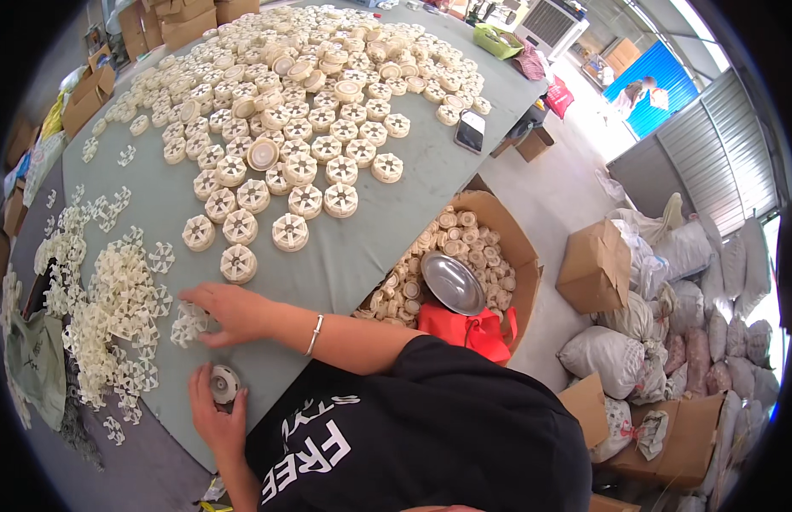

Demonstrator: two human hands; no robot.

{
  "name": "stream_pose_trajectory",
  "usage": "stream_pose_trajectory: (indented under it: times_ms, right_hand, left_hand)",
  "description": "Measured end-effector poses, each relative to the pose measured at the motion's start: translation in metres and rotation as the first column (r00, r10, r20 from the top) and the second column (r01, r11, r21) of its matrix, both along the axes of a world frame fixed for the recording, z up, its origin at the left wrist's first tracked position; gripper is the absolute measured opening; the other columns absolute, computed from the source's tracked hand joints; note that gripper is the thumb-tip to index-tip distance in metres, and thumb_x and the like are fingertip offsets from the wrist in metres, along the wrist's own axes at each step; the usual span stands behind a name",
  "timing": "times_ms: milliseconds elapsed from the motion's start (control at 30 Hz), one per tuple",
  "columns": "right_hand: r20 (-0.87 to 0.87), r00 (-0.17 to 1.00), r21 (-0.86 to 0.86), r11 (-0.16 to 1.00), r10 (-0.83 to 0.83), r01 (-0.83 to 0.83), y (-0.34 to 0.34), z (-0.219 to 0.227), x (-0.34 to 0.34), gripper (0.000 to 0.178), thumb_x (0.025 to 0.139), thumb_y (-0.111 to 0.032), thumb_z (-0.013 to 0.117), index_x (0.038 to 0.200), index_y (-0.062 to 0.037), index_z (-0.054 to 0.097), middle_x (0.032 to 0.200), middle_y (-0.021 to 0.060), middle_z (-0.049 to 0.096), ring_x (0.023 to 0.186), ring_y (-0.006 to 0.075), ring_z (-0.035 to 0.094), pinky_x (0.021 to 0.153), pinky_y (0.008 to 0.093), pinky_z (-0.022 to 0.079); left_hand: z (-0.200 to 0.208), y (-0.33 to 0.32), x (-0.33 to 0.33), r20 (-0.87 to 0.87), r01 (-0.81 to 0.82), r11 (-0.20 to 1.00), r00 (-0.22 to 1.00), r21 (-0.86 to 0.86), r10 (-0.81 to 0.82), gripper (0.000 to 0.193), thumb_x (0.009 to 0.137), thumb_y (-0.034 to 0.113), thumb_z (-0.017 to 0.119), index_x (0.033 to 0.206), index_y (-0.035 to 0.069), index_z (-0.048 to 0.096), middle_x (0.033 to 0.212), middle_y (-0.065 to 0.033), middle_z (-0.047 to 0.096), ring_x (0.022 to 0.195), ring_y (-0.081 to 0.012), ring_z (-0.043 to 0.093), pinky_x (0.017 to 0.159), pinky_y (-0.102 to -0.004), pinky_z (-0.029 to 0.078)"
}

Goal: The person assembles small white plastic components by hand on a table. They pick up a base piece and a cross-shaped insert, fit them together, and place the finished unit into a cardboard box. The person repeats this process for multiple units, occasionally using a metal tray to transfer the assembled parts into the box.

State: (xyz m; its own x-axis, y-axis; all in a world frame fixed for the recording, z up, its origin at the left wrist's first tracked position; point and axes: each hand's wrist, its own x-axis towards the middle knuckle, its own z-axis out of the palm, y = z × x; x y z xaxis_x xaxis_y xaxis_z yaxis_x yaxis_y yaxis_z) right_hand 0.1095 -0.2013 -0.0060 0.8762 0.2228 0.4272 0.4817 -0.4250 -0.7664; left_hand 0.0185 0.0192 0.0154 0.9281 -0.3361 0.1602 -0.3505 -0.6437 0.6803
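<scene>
My left hand [217,418] is near the table's edge at the lower left. Its thumb and fingers are curled around a round cream plastic part [225,384], whose ringed face is turned up. Just beyond it, my right hand [234,314], with a bangle at the wrist, hovers at a few small white plastic clips [188,326]. The thumb and forefinger are spread on either side of these clips. A large loose heap of the same clips [123,299] lies left of both hands. Ahead are rows of round parts with star-shaped clips [290,232] on top.
The green-grey tabletop [319,264] carries a big pile of round parts [327,51] at the far end. A phone [470,130] lies by its right edge. Right of me, a carton [519,247] holds more round parts, a metal bowl [453,283] and a red bag [472,335]. Sacks [605,358] crowd the floor.
</scene>
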Motion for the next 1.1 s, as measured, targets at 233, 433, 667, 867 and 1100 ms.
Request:
stream_pose_trajectory:
  times_ms: [233, 433, 667, 867, 1100]
  right_hand:
    - [0.034, 0.996, -0.076, 0.994, 0.080, -0.077, -0.012, 0.015, -0.025, 0.060, 0.080, -0.022, 0.077, 0.133, -0.0024, 0.055, 0.122, 0.0183, 0.060, 0.110, 0.0383, 0.061, 0.095, 0.0460, 0.052]
    - [0.011, 0.999, -0.241, 0.970, -0.040, 0.041, -0.026, -0.007, -0.050, 0.057, 0.080, -0.021, 0.079, 0.129, -0.0007, 0.059, 0.124, 0.0179, 0.057, 0.116, 0.0370, 0.059, 0.097, 0.0459, 0.052]
    - [-0.119, 0.993, -0.159, 0.987, -0.027, 0.008, -0.032, -0.003, -0.051, 0.058, 0.081, -0.024, 0.081, 0.130, -0.0003, 0.059, 0.126, 0.0175, 0.056, 0.117, 0.0381, 0.058, 0.100, 0.0461, 0.051]
    - [-0.015, 1.000, -0.247, 0.969, -0.023, 0.019, -0.032, -0.006, -0.044, 0.056, 0.078, -0.022, 0.084, 0.126, -0.0004, 0.064, 0.128, 0.0203, 0.061, 0.122, 0.0396, 0.059, 0.103, 0.0466, 0.050]
    - [-0.255, 0.964, -0.079, 0.996, -0.070, 0.052, -0.046, 0.020, -0.064, 0.058, 0.076, -0.012, 0.086, 0.131, -0.0036, 0.066, 0.120, 0.0141, 0.065, 0.106, 0.0290, 0.066, 0.084, 0.0346, 0.057]
  left_hand:
    - [0.006, 0.002, -0.002, -0.063, 0.026, 1.000, 0.998, 0.003, -0.025, 0.075, 0.071, 0.002, 0.082, 0.142, 0.002, 0.059, 0.141, -0.0161, 0.059, 0.125, -0.0321, 0.060, 0.102, -0.0381, 0.050]
    - [0.005, 0.007, -0.006, -0.121, -0.014, 0.993, 0.993, -0.118, 0.000, 0.077, 0.070, 0.000, 0.082, 0.143, 0.003, 0.059, 0.132, -0.0084, 0.060, 0.090, -0.0139, 0.055, 0.070, -0.0245, 0.046]
    - [0.001, 0.004, -0.006, -0.195, 0.001, 0.986, 0.980, -0.165, -0.033, 0.075, 0.073, -0.003, 0.081, 0.144, 0.003, 0.058, 0.137, -0.0098, 0.058, 0.083, -0.0114, 0.056, 0.065, -0.0226, 0.046]
    - [-0.022, 0.011, -0.008, -0.180, -0.043, 0.953, 0.984, -0.299, -0.012, 0.073, 0.077, 0.000, 0.082, 0.145, -0.001, 0.056, 0.144, -0.0185, 0.057, 0.130, -0.0304, 0.060, 0.107, -0.0396, 0.051]
    - [0.016, 0.010, -0.013, -0.475, -0.182, 0.920, 0.880, -0.347, -0.005, 0.080, 0.077, 0.006, 0.085, 0.151, 0.009, 0.054, 0.146, -0.0124, 0.055, 0.079, -0.0085, 0.064, 0.068, -0.0230, 0.054]
